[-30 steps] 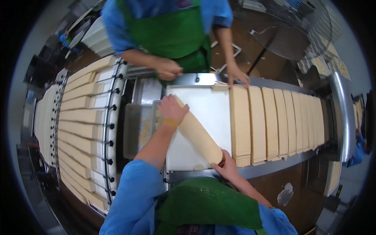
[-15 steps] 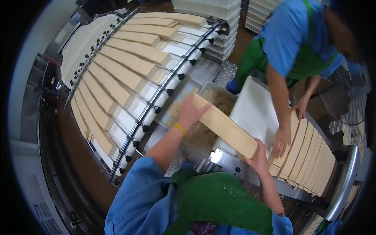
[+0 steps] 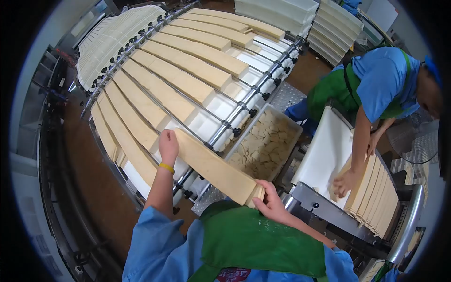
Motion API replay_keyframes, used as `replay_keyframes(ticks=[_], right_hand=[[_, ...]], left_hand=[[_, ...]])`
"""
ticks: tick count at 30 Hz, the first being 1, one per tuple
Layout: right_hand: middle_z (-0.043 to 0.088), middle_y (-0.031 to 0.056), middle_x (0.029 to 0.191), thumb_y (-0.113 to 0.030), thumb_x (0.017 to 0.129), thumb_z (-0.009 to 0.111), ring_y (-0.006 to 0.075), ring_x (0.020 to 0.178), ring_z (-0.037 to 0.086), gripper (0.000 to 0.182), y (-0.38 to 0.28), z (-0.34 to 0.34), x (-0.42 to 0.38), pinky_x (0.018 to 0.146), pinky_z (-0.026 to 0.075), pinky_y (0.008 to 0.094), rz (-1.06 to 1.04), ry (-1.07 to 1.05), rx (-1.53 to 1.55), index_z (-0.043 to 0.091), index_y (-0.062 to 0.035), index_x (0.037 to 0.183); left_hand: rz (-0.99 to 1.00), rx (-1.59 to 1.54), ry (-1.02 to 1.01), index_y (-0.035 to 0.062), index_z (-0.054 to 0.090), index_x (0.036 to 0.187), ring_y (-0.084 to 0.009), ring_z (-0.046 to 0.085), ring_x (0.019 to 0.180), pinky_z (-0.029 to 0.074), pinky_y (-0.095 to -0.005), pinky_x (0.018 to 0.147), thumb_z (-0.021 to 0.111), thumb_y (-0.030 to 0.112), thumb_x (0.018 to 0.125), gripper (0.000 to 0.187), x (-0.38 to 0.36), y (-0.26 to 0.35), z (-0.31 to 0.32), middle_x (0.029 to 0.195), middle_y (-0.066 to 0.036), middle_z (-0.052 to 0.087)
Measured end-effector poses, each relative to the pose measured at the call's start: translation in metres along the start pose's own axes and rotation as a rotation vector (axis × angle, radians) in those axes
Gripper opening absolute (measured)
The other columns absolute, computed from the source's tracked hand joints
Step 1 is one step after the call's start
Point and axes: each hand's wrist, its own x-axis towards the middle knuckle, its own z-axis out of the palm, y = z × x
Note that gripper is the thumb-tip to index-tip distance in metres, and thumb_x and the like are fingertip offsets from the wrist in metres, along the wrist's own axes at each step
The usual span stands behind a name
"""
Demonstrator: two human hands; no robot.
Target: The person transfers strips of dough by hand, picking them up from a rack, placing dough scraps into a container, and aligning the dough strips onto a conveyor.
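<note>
A long stack of thin beige wafer sheets is held between my hands, slanting from the rail of the wide laned conveyor down toward my apron. My left hand grips the far end, over the conveyor's edge, fingers closed round it. At the near end my right hand clasps the stack, its thumb and fingers around the layered edge. More rows of wafer sheets lie in the lanes beside my left hand, separated by metal rods.
A bin of broken wafer pieces stands between the conveyor and a white belt. Across that belt a co-worker handles upright wafer sheets at the right. White trays are stacked at the back.
My hands have carried the stack left, from beside the white belt to the laned conveyor's edge. The view has shifted, uncovering the bin. The co-worker's hand remains at the upright sheets.
</note>
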Motion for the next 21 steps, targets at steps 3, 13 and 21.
replay_keyframes(ticks=[3,13,21], right_hand=[[0.04,0.0105,0.122,-0.006,0.092,0.055,0.0171,0.111,0.046,0.052,-0.006,0.033,0.016,0.093,0.041,0.0288,0.045,0.079,-0.019,0.031,-0.0042,0.138],[0.047,0.0143,0.123,-0.003,0.087,0.056,0.0201,0.111,0.049,0.052,-0.013,0.074,0.096,0.093,0.042,0.0309,0.006,0.208,-0.147,0.037,-0.004,0.135],[0.045,0.015,0.123,0.001,0.082,0.057,0.0216,0.114,0.048,0.057,0.005,0.081,0.084,0.097,0.04,0.0329,0.049,0.223,0.031,0.035,-0.0027,0.134]], left_hand=[[0.099,0.171,-0.053,-0.0009,0.058,0.083,-0.0362,0.059,0.077,0.048,-0.0435,0.071,0.051,0.02,0.09,0.023,0.025,-0.002,0.001,0.081,-0.02,0.061],[0.573,0.105,-0.312,-0.0054,0.053,0.102,-0.0433,0.051,0.096,0.041,-0.0505,0.087,0.059,0.02,0.081,0.033,-0.059,0.029,-0.024,0.1,-0.026,0.054],[0.492,-0.031,-0.27,-0.0051,0.05,0.113,-0.0415,0.049,0.1,0.039,-0.0492,0.09,0.062,0.02,0.08,0.043,-0.093,0.061,-0.042,0.103,-0.024,0.053]])
